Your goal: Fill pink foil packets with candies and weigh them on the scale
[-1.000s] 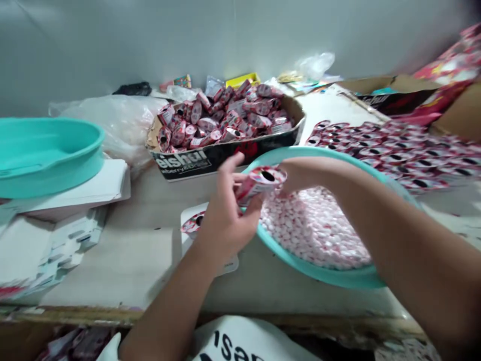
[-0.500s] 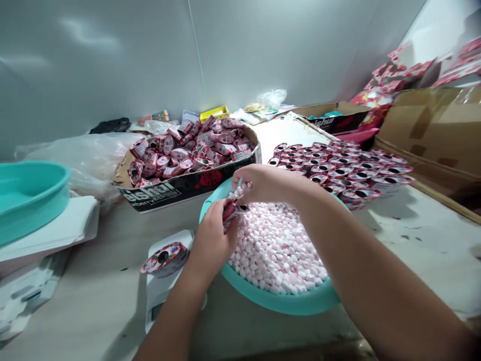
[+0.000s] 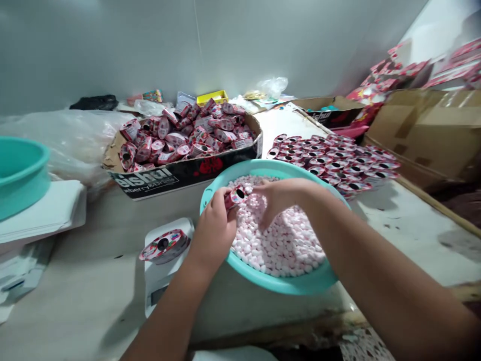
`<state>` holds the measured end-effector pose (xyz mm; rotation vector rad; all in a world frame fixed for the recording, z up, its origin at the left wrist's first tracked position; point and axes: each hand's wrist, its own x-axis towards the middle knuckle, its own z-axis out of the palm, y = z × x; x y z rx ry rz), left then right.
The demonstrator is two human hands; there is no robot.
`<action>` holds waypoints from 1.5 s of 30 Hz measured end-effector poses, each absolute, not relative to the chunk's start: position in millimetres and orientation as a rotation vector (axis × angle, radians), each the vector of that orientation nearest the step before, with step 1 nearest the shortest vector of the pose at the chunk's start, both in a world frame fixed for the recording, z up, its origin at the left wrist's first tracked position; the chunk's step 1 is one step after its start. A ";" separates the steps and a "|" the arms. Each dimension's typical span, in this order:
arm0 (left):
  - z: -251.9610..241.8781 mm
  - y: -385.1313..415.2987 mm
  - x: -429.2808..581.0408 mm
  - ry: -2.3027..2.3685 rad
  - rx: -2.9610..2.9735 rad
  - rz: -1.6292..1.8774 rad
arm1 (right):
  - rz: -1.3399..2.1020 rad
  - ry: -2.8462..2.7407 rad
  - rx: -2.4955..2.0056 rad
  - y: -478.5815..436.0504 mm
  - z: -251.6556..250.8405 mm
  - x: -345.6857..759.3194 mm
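Observation:
My left hand (image 3: 217, 218) is closed around a small red-and-pink printed packet (image 3: 236, 196), whose dark round hole faces up, over the left side of a turquoise basin (image 3: 281, 287). Pale pink candies (image 3: 289, 245) fill the basin. Among them rests my right hand (image 3: 276, 198), its fingers apart and partly sunk in the candies, just right of the packet. Left of the basin, one similar packet (image 3: 165, 245) lies on a white scale (image 3: 156, 281).
Behind is a carton (image 3: 146, 184) heaped with packets. Upright packets (image 3: 338, 163) stand in rows at right, beside a large cardboard box (image 3: 424, 130). Another turquoise basin (image 3: 26, 175) sits on white sheets (image 3: 45, 210) at far left.
My right hand has moved from above the packet's opening down and right into the candies, its fingers now spread. The packet's hole is more visible. The camera view has shifted slightly.

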<state>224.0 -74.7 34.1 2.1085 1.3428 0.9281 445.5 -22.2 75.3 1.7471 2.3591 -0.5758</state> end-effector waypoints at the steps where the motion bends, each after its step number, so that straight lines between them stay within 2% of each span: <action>1: 33.5 -74.4 224.0 1.353 2.116 0.923 | -0.559 2.354 1.745 -24.7 73.0 439.8; 10: 31.3 -73.1 224.2 1.263 2.260 0.908 | -0.763 2.190 1.782 -25.1 75.3 429.2; 15: 29.7 -72.5 222.0 1.261 2.293 0.909 | -0.856 2.165 1.865 -30.4 97.1 443.7; 20: 29.1 -72.5 221.5 1.229 2.313 0.889 | -0.838 2.416 1.957 -36.7 114.8 440.3; 29: 30.1 -74.1 220.9 1.277 2.286 0.876 | -1.102 2.586 2.070 -35.3 102.2 421.4; 35: 31.3 -74.7 222.4 1.338 2.264 0.895 | -1.619 2.623 1.899 -41.1 103.1 451.3; 36: 31.2 -74.8 222.6 1.349 2.264 0.895 | -1.578 2.592 1.991 -40.3 99.8 458.3; 39: 31.0 -75.4 222.9 1.365 2.275 0.892 | -1.140 2.338 2.182 -36.7 83.9 470.1; 42: 31.0 -76.1 223.1 1.355 2.281 0.899 | -0.847 2.125 1.944 -35.9 67.9 460.4; 45: 31.3 -76.4 222.8 1.340 2.292 0.886 | -0.697 2.161 1.769 -38.0 63.1 439.7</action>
